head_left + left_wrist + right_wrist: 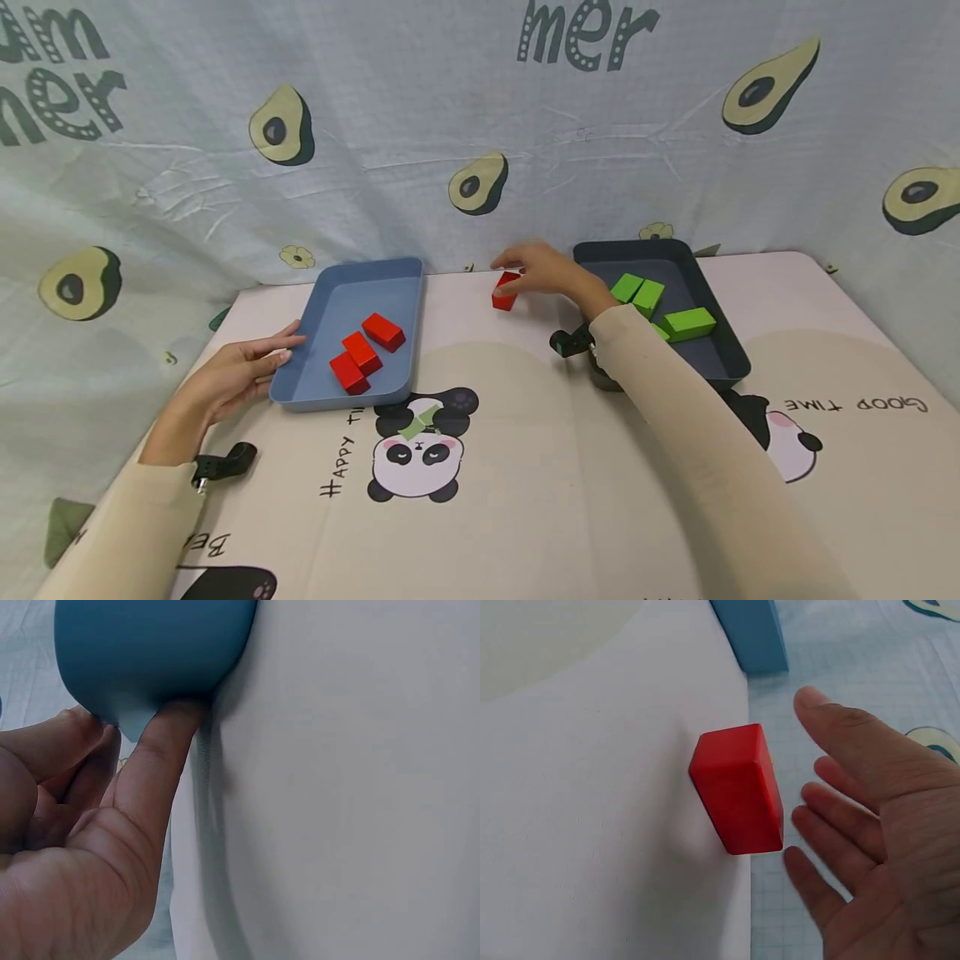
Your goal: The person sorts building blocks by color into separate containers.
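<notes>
My left hand holds the left rim of a blue tray, its fingers at the side wall. The left wrist view shows a finger against the underside of the tray's corner. Three red blocks lie inside this tray. My right hand is around a single red block on the table, near the back edge. In the right wrist view, thumb and fingers are spread beside the block, with a gap between them and it.
A dark grey tray at the right contains several green blocks; my right forearm passes over its front left part. Behind the table hangs a cloth with avocado prints. The tablecloth has panda prints.
</notes>
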`<state>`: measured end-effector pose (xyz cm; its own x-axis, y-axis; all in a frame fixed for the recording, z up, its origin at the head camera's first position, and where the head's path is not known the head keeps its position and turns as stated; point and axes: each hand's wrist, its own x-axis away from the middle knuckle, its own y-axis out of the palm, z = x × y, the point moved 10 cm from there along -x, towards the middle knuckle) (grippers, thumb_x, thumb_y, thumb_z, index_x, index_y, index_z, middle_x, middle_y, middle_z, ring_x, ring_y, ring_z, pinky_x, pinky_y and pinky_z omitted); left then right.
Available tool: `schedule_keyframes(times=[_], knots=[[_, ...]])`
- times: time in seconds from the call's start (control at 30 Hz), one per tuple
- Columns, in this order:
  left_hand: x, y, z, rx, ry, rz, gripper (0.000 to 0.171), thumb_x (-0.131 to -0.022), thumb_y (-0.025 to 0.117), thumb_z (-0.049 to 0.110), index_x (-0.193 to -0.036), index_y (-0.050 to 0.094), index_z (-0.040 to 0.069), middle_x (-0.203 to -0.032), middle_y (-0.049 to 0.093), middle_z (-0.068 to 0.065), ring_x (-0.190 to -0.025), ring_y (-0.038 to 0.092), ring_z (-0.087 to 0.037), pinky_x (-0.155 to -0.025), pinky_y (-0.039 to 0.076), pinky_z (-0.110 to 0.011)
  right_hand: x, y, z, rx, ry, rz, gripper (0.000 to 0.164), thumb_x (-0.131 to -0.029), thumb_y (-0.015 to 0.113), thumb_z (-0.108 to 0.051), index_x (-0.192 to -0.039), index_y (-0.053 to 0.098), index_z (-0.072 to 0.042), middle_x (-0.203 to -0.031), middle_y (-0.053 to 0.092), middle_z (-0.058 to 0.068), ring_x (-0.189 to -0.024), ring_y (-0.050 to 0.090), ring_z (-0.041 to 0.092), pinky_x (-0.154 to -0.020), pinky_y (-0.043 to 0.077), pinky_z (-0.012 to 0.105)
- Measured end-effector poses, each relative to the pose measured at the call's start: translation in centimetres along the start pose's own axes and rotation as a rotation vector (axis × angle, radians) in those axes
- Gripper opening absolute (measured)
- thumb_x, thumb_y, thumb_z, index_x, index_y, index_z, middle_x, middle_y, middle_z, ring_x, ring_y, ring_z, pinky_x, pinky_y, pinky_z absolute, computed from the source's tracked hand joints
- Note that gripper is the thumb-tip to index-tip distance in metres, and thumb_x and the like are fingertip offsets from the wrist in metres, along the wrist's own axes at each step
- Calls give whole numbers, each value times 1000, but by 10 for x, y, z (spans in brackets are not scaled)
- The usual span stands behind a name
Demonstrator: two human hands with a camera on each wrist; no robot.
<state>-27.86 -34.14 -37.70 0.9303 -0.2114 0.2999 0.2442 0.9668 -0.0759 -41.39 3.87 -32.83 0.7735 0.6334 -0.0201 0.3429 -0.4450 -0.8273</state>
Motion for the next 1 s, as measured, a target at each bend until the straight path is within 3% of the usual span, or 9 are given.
schedule_keyframes(times=[0.3,0.47,0.8,1.0], knots=[[0,1,1,-4,-9,10,49,-102,61,11,-149,48,7,-171,0,1,-113,61,8,-89,57,-21,9,12,20,-17,119,-60,67,-89,79,-25,-145,52,-2,-138,59,16,-129,52,32,-110,44,45],[0,1,1,-11,-17,13,50,-102,62,13,-150,47,7,-171,1,1,-112,60,10,-90,57,-21,9,16,27,-36,140,-47,68,-89,80,-24,-146,50,-2,-140,58,16,-131,53,32,-111,44,44],[0,2,-1,17,-7,-3,47,-102,62,11,-148,51,7,-171,0,1,-114,59,10,-90,57,-21,9,13,29,-27,138,16,62,-87,81,-24,-140,59,0,-120,71,14,-113,61,28,-100,49,40],[1,3,0,0,-4,-1,52,-103,60,12,-150,42,2,-171,0,1,-114,59,11,-91,56,-21,8,13,31,-40,130,23,64,-87,81,-23,-142,58,0,-123,72,14,-114,62,28,-100,49,40]])
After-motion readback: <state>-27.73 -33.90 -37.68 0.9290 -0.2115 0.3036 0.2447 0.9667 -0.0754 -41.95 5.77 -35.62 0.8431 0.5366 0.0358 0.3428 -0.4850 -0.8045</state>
